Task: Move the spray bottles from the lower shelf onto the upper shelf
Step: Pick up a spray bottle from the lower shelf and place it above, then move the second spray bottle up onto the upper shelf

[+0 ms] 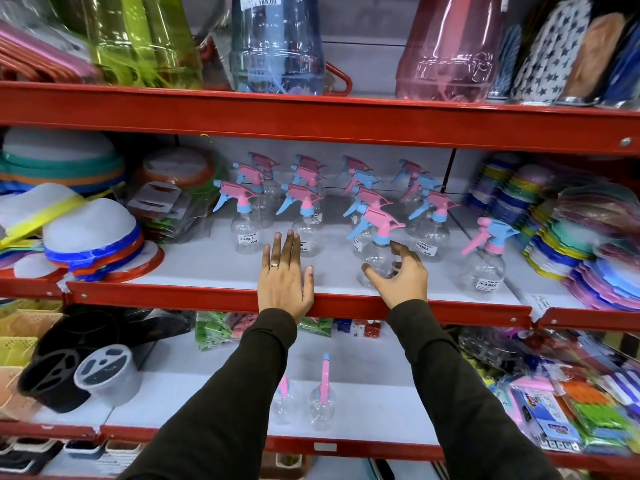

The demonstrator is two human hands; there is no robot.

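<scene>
Reaching over the red front edge of the upper shelf (221, 271), we lay our left hand (286, 276) flat on the white board, fingers straight and together, holding nothing, while our right hand (398, 271) curls half-closed around the clear body of a bottle (377, 252) standing near that front edge, thumb and fingers touching its sides. More bottles (308, 216) stand in rows behind it toward the shelf's back, and one (485, 258) sits to the right by the front edge. Two bottles (322, 400) stand on the lower shelf (381, 410) between our sleeves (221, 403).
</scene>
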